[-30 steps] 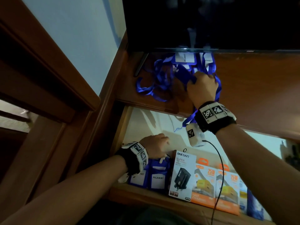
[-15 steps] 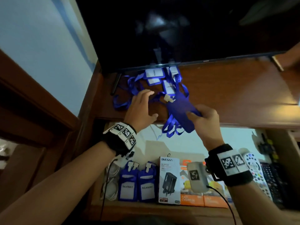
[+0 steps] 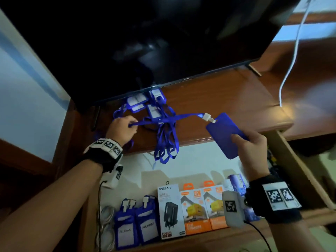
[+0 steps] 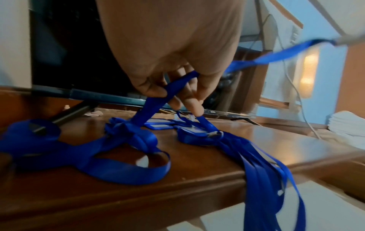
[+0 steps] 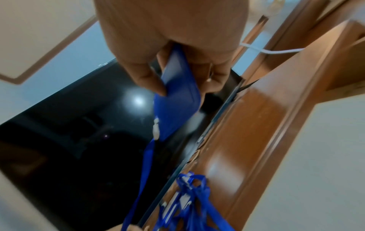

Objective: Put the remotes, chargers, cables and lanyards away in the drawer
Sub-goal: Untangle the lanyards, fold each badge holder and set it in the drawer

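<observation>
**A:** Your right hand (image 3: 251, 151) pinched the blue holder (image 3: 225, 135), thumb on its near face and the other fingers curled behind it. Why hold it off to the side, out past the pile (image 3: 163, 128)?

**B:** My guess is it was to draw the strap (image 3: 183, 116) tight. The strap ran straight from the clip (image 3: 209, 118) above your thumb across to your left hand (image 3: 121, 130), so one lanyard stood apart from the rest.

**A:** And the left?

**B:** Its fingers (image 4: 156, 90) were curled round the strap's far loop, thumb pressed against it, just above the shelf (image 3: 227, 99). It looked like an anchor, so your right could tug the holder without dragging the heap along.

**A:** The heap itself?

**B:** It lay between your two hands, under the taut strap, with several loops spilling over the shelf's edge below your fingertips. More holders sat beyond your left knuckles, by the TV (image 3: 145, 42).

**A:** The drawer (image 3: 300, 171)?

**B:** It was open beneath both wrists. Two lanyards (image 3: 138, 226) and the charger boxes (image 3: 190, 210) were already lined up along its near side, so most of the lanyards were still out.
</observation>
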`<state>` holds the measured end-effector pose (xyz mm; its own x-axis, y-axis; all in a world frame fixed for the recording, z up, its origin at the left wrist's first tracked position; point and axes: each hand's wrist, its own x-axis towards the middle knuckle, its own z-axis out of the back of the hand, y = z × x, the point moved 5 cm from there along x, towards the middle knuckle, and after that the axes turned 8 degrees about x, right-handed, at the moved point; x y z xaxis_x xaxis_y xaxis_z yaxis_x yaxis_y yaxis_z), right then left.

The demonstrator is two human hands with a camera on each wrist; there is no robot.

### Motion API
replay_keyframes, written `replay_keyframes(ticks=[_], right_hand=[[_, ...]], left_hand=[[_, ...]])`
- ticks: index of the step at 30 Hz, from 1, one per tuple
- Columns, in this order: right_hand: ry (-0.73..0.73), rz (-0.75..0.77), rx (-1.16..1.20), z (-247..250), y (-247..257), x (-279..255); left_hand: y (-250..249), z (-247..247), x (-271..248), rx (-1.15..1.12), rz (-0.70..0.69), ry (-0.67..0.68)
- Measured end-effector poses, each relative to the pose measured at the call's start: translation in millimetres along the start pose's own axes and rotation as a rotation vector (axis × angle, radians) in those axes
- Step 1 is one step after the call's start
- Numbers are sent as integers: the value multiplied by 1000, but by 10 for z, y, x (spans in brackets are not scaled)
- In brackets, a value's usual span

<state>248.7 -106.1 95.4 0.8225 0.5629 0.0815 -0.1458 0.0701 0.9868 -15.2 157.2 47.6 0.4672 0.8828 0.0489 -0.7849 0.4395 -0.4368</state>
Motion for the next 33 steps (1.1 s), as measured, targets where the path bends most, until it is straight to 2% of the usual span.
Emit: replay_keyframes(ticks=[4, 7, 9, 14, 17, 20, 22, 24, 26, 28, 30, 32, 33], right_hand=[[-145, -47, 42, 266, -158, 63], [-199, -29, 8, 375, -244, 89], [-205, -2, -38, 420, -252, 86], [-171, 55, -43, 439, -181, 38], [-152, 84, 0, 474, -199, 43], [-112, 100, -6, 516, -221, 29], [-96, 103, -10, 561, -266, 36], [-78, 124, -28, 610, -330, 57], [-57, 186, -78, 652, -352, 61], [-14, 297, -130, 669, -325, 28], [58, 412, -208, 642, -299, -29], [126, 489, -281, 586, -317, -78], [156, 515, -298, 552, -332, -98]], left_hand=[[9, 177, 62, 0, 83, -122], [-123, 302, 53, -68, 155, -197], [-275, 357, 45, -127, 187, -209], [-795, 363, 21, -340, 147, -182], [-1193, 222, -84, -435, 64, -97], [-1512, -196, -248, -444, 29, 103], [-1672, -501, -382, -404, 35, 186], [-1826, -719, -524, -371, 19, 179], [-2016, -800, -678, -386, -33, 107], [-2147, -846, -824, -549, 32, 92], [-2231, -905, -930, -711, 179, 194], [-2297, -933, -1006, -739, 253, 286], [-2310, -937, -1025, -736, 260, 286]])
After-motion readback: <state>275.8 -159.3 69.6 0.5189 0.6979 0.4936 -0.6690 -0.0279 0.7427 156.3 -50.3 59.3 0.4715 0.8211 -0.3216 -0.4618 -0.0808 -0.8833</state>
